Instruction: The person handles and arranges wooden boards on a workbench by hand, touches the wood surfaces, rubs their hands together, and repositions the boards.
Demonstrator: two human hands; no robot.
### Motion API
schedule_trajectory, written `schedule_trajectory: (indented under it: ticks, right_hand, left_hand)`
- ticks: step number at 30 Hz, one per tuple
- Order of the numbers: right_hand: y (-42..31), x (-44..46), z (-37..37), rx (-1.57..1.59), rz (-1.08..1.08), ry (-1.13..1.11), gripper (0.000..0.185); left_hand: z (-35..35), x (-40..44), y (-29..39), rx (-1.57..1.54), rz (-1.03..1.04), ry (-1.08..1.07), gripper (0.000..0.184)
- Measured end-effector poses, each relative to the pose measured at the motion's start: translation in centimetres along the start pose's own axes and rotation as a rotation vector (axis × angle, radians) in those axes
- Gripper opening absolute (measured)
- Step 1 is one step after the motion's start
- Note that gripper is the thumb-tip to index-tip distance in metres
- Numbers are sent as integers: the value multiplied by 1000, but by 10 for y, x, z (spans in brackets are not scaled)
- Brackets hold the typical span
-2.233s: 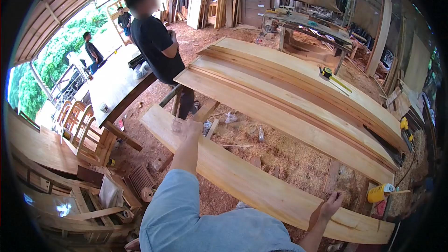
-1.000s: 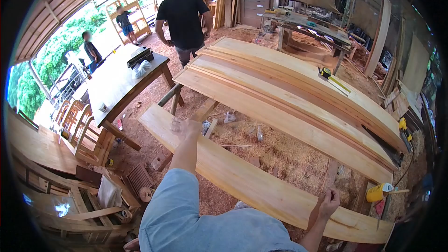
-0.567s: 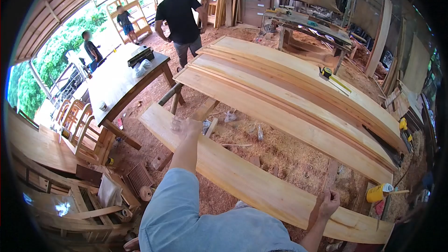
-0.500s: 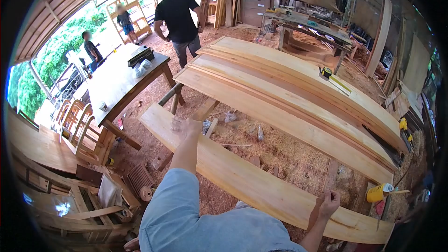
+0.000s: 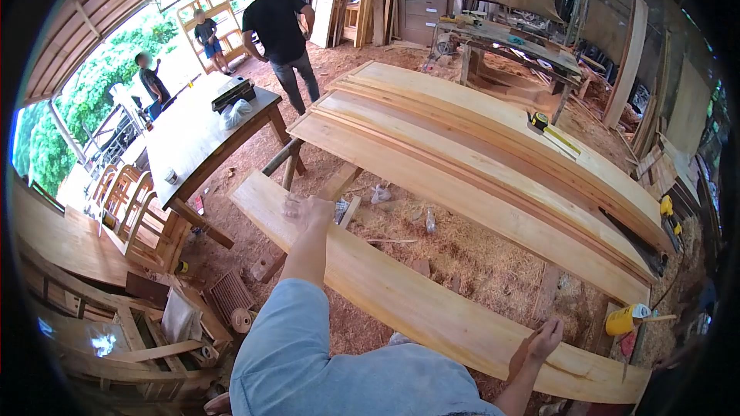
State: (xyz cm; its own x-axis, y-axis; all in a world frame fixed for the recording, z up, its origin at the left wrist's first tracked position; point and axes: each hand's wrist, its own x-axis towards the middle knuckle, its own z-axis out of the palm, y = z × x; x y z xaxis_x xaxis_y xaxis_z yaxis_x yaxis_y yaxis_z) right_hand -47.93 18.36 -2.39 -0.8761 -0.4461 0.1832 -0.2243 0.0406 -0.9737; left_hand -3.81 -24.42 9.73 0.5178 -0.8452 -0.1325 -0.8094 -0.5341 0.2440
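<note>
A long pale wooden plank (image 5: pixel 416 300) lies across in front of me, from the left middle to the lower right. On its far left part, by the upper edge, is my left hand (image 5: pixel 314 214). Its fingers look bent around a small, see-through or blurred item (image 5: pixel 292 205) that I cannot make out. Over the plank's right part, my right hand (image 5: pixel 544 340) has its fingertips pressed together. Whatever they pinch, if anything, is too small to see. Beyond lie more stacked boards (image 5: pixel 462 154), with a yellow-black tape measure (image 5: pixel 539 121) partly drawn out on top.
A yellow container (image 5: pixel 619 320) stands by the right ends of the boards. A table (image 5: pixel 185 139) with a dark box is at left, and a workbench (image 5: pixel 509 38) at the back. Wood shavings (image 5: pixel 455 254) cover the ground. A person in black (image 5: pixel 281 27) stands behind the table.
My right hand has turned slightly, its fingertips now tilting further up and right. My left hand stays in place. The person in black has shifted left.
</note>
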Motion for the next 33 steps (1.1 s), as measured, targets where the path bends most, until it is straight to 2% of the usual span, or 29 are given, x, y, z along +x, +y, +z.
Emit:
schedule_trajectory:
  ticks: [2,4,8,11,13,17,19,22,23,25,29,31,33]
  right_hand:
    - [9,2,-3,-47,3,-24,27]
    - [25,6,-4,-105,-58,86,24]
    - [43,8,-10,-177,-112,127,20]
    - [23,4,-6,-203,-124,130,19]
    - [0,-1,0,-180,-20,108,18]
    - [8,1,-1,-149,-22,100,16]
    - [23,5,-2,-209,-182,147,14]
    - [25,6,0,-201,-225,169,12]
    - [22,5,-1,-201,-226,169,12]
    - [-13,-4,7,-88,-50,122,11]
    - [-26,-5,11,-64,-38,107,10]
    - [-27,-5,10,105,-26,85,8]
    - [-23,-4,8,128,-39,98,7]
  left_hand:
    - [3,2,1,10,0,1,60]
    - [4,4,1,16,-1,5,60]
    - [1,1,1,20,-3,2,60]
    - [-4,-2,1,21,-4,-6,60]
    - [-4,-2,0,17,-10,-11,59]
    - [1,1,1,25,-13,-28,59]
    - [26,18,-2,38,-10,82,59]
    - [30,22,-2,26,-9,80,58]
    - [28,21,-3,26,-9,80,58]
    - [12,11,-2,6,-2,1,58]
    - [16,14,0,35,-32,23,59]
    - [8,7,0,26,-16,3,59]
    - [-6,-5,0,12,-2,-6,59]
